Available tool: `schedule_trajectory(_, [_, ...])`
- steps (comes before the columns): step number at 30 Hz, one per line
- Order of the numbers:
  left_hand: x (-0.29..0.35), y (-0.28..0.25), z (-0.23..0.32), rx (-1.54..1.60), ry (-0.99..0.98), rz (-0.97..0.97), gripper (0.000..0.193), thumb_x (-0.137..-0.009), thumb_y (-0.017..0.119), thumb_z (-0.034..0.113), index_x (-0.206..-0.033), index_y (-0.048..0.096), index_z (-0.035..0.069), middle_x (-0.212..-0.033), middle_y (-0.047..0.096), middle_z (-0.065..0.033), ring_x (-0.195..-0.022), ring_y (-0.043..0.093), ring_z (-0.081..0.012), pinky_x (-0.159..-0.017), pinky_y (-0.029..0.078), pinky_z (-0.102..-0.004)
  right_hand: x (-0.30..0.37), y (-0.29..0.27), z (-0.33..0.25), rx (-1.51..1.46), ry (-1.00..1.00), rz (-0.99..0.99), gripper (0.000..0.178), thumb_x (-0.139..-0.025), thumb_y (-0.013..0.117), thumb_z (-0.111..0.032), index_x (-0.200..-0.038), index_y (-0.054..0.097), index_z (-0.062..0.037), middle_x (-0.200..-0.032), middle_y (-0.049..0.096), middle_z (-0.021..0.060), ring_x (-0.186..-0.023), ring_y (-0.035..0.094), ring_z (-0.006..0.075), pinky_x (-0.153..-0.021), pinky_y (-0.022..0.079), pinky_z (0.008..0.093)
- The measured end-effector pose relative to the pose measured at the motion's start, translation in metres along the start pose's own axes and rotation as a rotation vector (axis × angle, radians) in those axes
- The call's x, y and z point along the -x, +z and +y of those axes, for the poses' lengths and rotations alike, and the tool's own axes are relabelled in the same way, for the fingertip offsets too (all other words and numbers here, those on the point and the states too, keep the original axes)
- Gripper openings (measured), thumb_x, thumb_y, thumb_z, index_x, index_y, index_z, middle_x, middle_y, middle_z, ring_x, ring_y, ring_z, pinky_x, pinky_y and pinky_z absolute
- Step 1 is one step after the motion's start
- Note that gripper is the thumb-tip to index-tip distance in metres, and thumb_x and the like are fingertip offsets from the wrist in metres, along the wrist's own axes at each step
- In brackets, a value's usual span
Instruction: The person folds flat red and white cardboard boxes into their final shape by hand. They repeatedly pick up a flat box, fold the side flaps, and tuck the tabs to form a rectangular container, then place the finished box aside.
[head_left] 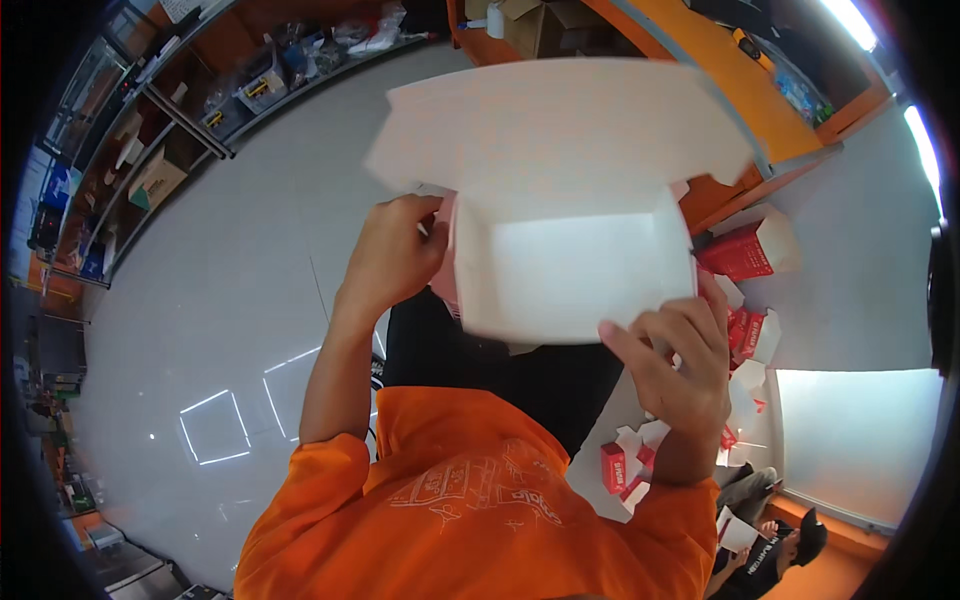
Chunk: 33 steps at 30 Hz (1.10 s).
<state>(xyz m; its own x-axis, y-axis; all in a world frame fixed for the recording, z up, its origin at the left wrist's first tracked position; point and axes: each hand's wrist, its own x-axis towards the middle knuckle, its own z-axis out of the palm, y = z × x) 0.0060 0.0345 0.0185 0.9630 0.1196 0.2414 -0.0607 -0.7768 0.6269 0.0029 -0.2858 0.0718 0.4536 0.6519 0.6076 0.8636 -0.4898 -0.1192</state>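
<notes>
A paper food box [575, 270], white inside with reddish outer walls, is held up in front of my body. Its wide lid flap [570, 130] stands unfolded at the far side, slightly blurred, and the inside looks bare. My left hand [398, 250] is closed at the box's left wall, its fingertips partly hidden there. At the near right corner, my right hand [685, 360] grips the box, thumb along the front rim and some fingers out of sight behind the right wall.
Several red-and-white paper boxes [740, 255] lie on the floor to my right. An orange workbench [750, 100] stands ahead right. Shelves [190, 120] with bins and bags line the far left. Another person [775, 550] sits at the lower right, holding something white.
</notes>
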Motion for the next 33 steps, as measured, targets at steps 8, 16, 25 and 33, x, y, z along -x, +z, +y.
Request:
schedule_trajectory(8, [0.012,-0.006,-0.013,0.479,-0.330,-0.124,0.034,-0.104,0.057,0.021,-0.124,0.068,-0.004,-0.088,0.073,-0.0140,-0.068,0.066,-0.0174,-0.065,0.054,-0.0328,-0.029,0.042,-0.008,0.117,-0.003,0.048,0.042,-0.074,0.073,-0.004,-0.112,0.078,-0.0200,-0.084,0.057,-0.0018,-0.080,0.057,0.0171,-0.095,0.046,0.0483])
schedule_trajectory(16, [0.025,0.001,-0.008,0.472,-0.189,0.216,0.035,-0.103,0.059,0.020,-0.130,0.064,-0.001,-0.110,0.070,-0.0135,-0.090,0.068,-0.0197,-0.074,0.053,-0.0314,-0.027,0.053,-0.015,0.116,-0.038,-0.015,0.038,-0.075,0.072,-0.005,-0.109,0.079,-0.0186,-0.087,0.058,-0.0037,-0.086,0.058,0.0161,-0.094,0.045,0.0475])
schedule_trajectory(25, [0.000,-0.003,0.091,0.204,0.577,-0.371,0.061,-0.088,0.072,0.011,-0.146,0.052,0.014,-0.110,0.070,-0.0139,-0.092,0.070,-0.0348,-0.076,0.057,-0.0435,0.007,0.095,0.013,-0.741,0.231,0.541,0.055,-0.070,0.067,0.011,-0.123,0.066,-0.0036,-0.136,0.044,0.0173,-0.126,0.052,0.0333,-0.104,0.052,0.0415])
schedule_trajectory(33, [-0.016,-0.001,0.101,0.067,0.783,-0.170,0.051,-0.085,0.067,0.004,-0.134,0.056,0.011,-0.088,0.072,-0.0094,-0.081,0.071,-0.0323,-0.068,0.056,-0.0414,0.015,0.108,0.023,-1.188,0.691,0.430,0.044,-0.083,0.060,0.016,-0.124,0.059,-0.0002,-0.132,0.049,0.0089,-0.121,0.056,0.0174,-0.097,0.052,0.0326])
